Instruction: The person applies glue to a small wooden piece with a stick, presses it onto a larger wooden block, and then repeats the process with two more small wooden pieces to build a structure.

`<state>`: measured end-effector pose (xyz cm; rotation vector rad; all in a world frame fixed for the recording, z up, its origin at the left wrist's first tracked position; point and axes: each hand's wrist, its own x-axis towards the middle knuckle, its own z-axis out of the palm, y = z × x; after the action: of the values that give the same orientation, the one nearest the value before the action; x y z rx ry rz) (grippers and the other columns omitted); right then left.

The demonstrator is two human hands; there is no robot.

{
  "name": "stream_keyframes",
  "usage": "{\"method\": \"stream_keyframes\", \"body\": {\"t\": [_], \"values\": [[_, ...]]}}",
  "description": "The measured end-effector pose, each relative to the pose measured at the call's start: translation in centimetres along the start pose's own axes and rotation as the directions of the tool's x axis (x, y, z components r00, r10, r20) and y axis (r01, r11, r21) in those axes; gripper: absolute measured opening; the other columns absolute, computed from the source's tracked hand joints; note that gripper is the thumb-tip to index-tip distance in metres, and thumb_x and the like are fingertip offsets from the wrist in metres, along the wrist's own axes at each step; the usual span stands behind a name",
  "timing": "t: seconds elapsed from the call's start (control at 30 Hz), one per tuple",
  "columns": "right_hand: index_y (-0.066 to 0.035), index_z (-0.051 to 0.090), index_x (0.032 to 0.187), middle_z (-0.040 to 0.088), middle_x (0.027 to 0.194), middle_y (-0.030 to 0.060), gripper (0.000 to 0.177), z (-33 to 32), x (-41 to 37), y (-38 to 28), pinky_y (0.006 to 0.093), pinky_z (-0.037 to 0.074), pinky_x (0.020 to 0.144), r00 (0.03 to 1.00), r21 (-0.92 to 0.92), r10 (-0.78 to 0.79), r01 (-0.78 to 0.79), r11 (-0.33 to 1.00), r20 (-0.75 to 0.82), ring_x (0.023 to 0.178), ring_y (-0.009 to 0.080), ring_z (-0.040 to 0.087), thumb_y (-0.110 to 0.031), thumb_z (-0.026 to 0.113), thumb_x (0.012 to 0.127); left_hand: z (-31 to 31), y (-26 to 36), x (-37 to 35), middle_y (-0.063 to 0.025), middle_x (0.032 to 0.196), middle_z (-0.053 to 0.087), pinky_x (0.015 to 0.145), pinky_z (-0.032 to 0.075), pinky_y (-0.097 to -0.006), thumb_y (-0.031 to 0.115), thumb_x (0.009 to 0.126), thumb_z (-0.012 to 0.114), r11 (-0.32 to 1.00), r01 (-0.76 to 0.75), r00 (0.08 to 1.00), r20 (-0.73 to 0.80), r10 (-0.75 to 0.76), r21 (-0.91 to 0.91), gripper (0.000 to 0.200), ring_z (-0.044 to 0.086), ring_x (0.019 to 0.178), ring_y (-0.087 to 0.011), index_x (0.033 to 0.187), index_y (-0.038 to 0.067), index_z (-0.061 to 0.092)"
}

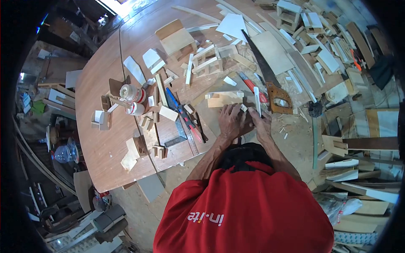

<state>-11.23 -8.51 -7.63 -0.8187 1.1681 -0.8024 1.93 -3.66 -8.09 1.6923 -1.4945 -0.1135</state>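
Note:
On the table's near edge, my left hand (230, 120) has its fingers curled at a small pale wooden piece (244, 108). Just beyond it lies a wooden block (223, 100) with stepped ends. My right hand (260, 123) is closed around the lower end of a thin, light-coloured, blade-like strip (257, 98) that points away from me. I cannot make out what kind of tool or piece it is. Both hands are close together. My head and the fingers' own bend hide part of the grip. Right of them lies a handsaw (278, 97) with a wooden handle.
A red tool (255, 89) lies beside the saw. Left are a blue-handled tool (172, 98), a metal square (176, 137), a glue-smeared jar (131, 92) and several small wooden parts. A small wooden chair-like piece (175, 40) stands farther back. Wood offcuts (327, 59) pile up at right.

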Motion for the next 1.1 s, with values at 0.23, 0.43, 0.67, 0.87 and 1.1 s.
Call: {"method": "stream_keyframes", "body": {"t": [0.23,0.43,0.67,0.87,1.1], "values": [[-0.005,0.070,0.095,0.064,0.078,-0.0006,0.018,0.3,-0.1,0.0,0.0212,0.043,0.047,0.998,0.055,-0.057,0.056,0.997,0.010,0.060,0.0061,0.054,-0.019,0.071,0.084,0.2,-1.1,-0.4,-0.0136,0.098,0.061,0.081,0.043,-0.0444,0.017,0.071,0.070,0.999,-0.050,0.992,0.117,0.051,-0.010,0.038,0.056,0.090,-0.0337,0.106,0.007,0.059],[-0.005,0.070,0.096,0.065,0.078,-0.0008,0.017,0.5,-0.1,0.0,0.0219,0.044,0.047,0.995,-0.034,-0.091,0.093,0.995,0.045,0.064,0.0061,0.056,-0.018,0.071,0.084,-0.3,-0.7,0.1,-0.0150,0.092,0.059,0.079,0.045,-0.0429,0.007,0.069,0.065,0.989,-0.013,0.993,0.115,0.030,-0.149,0.038,0.055,0.087,-0.0351,0.106,0.002,0.058],[-0.004,0.070,0.101,0.067,0.084,0.0028,0.020,-0.6,2.0,1.9,0.0229,0.045,0.048,0.995,-0.045,-0.098,0.098,0.994,0.016,0.065,0.0068,0.056,-0.017,0.066,0.086,-0.5,-1.5,0.2,-0.0141,0.088,0.060,0.075,0.047,-0.0412,0.001,0.070,0.064,0.998,-0.040,0.993,0.112,0.045,-0.047,0.036,0.058,0.084,-0.0337,0.106,0.002,0.060],[-0.002,0.061,0.118,0.066,0.086,0.0035,0.032,0.2,2.2,0.8,0.0222,0.045,0.047,0.997,-0.157,-0.080,0.076,0.985,-0.019,0.054,0.0060,0.052,-0.015,0.061,0.089,-0.5,-1.6,0.6,-0.0149,0.088,0.061,0.072,0.048,-0.0402,-0.002,0.073,0.061,0.999,-0.020,0.994,0.108,0.025,-0.043,0.031,0.060,0.080,-0.0318,0.103,0.002,0.060],[-0.005,0.064,0.117,0.070,0.085,0.0107,0.033,0.9,3.1,0.8,0.0296,0.047,0.049,0.988,-0.301,-0.156,0.155,0.941,0.018,0.052,0.0128,0.057,-0.015,0.063,0.085,-0.6,-1.3,1.2,-0.0131,0.086,0.062,0.072,0.048,-0.0386,-0.002,0.076,0.062,0.999,-0.030,0.992,0.124,0.035,-0.039,0.026,0.060,0.079,-0.0303,0.101,0.003,0.061]]}}
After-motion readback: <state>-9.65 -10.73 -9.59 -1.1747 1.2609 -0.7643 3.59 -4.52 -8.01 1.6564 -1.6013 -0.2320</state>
